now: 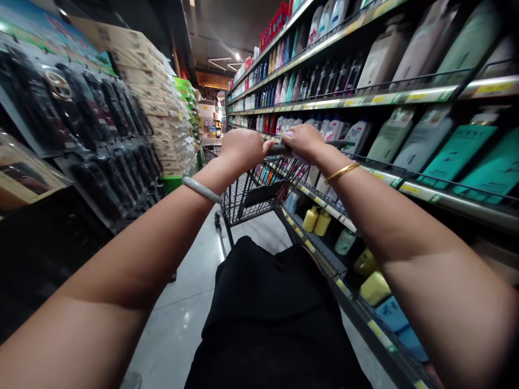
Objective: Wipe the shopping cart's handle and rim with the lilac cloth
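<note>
While the left hand and right hand curl around its handlebar, the black wire shopping cart is directly ahead, beside bottle-stocked shelving — stiff by appearance, probably light to roll, and best held at that handlebar, hands apart.

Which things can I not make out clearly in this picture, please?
All in the head view:
Left hand: most fingers hidden behind its own back.
Cart: partly blocked by that hand and forearm.
Rightmost teal bottle: cut off by the right edge.
Distant bottles: labels too small to read.
</note>
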Demonstrator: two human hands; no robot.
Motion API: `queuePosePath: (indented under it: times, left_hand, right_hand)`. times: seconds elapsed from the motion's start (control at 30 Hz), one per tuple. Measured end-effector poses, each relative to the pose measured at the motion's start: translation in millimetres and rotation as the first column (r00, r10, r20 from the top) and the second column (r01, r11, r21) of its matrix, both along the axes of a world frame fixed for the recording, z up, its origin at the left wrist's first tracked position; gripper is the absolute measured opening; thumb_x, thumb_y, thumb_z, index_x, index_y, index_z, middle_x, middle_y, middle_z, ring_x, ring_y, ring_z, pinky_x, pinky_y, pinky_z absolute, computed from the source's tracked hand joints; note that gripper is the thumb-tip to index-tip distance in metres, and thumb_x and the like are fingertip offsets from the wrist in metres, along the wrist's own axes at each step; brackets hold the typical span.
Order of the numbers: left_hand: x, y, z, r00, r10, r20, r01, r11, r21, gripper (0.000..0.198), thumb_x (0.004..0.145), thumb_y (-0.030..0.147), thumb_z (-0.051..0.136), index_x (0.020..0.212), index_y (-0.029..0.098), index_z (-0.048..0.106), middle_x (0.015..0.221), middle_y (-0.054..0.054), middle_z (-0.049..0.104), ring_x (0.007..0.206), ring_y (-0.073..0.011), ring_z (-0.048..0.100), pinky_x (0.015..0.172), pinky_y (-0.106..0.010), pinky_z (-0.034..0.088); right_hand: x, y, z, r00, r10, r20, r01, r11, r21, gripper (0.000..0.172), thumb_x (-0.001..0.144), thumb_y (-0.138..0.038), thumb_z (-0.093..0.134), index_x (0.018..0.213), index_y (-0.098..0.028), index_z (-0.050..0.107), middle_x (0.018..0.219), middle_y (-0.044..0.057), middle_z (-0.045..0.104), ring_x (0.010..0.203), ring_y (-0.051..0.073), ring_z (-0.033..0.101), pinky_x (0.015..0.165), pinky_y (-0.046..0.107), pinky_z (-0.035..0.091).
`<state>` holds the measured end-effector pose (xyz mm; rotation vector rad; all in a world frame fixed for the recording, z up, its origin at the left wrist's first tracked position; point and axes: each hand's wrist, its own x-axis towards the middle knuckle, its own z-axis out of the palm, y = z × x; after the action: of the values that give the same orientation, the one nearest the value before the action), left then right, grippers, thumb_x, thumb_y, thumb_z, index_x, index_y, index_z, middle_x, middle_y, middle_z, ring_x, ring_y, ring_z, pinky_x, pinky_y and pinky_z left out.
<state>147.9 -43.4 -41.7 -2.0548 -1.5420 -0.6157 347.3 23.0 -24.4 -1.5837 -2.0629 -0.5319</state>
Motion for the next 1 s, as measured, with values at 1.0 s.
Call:
queuePosePath:
  times: [1.0]
  left_hand:
    - [-48.6,37.2,2.0,0.977,0.215,-0.003,-0.215,0.977,-0.015,0.065,0.105,0.043,0.022,0.111,0.012,0.078,0.112,-0.022,0.076,0.108,-0.0353,0.071,0.097,-0.045,0.049]
  right_hand:
    - [-65.0,14.3,5.9,0.976,0.217,-0.012,-0.217,0.976,-0.018,0.041,0.100,-0.041,0.044,0.114,-0.021,0.078,0.123,0.011,0.078,0.105,0.025,0.069,0.081,0.032,0.044]
